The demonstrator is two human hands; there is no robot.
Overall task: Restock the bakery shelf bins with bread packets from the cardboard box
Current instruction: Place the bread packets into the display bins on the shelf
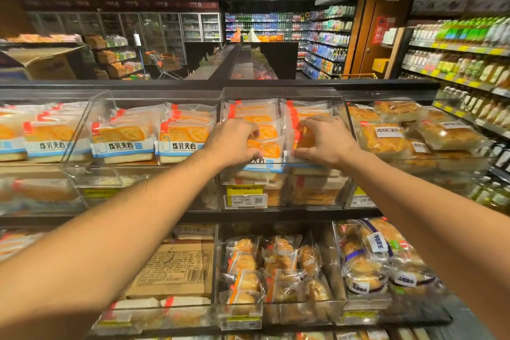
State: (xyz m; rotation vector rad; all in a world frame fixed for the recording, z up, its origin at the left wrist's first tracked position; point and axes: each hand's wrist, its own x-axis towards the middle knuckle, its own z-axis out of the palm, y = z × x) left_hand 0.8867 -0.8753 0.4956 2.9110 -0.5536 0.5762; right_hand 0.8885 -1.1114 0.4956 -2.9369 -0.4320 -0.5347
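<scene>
left hand (234,141) curled on front bread packet (266,150) in clear bin (281,94), frame centre | right hand (325,141) pinching neighbouring packet (303,138), same bin | cardboard box (176,268) lower centre-left on shelf below, under left arm | full toast bins at left, bun bins lower right
</scene>
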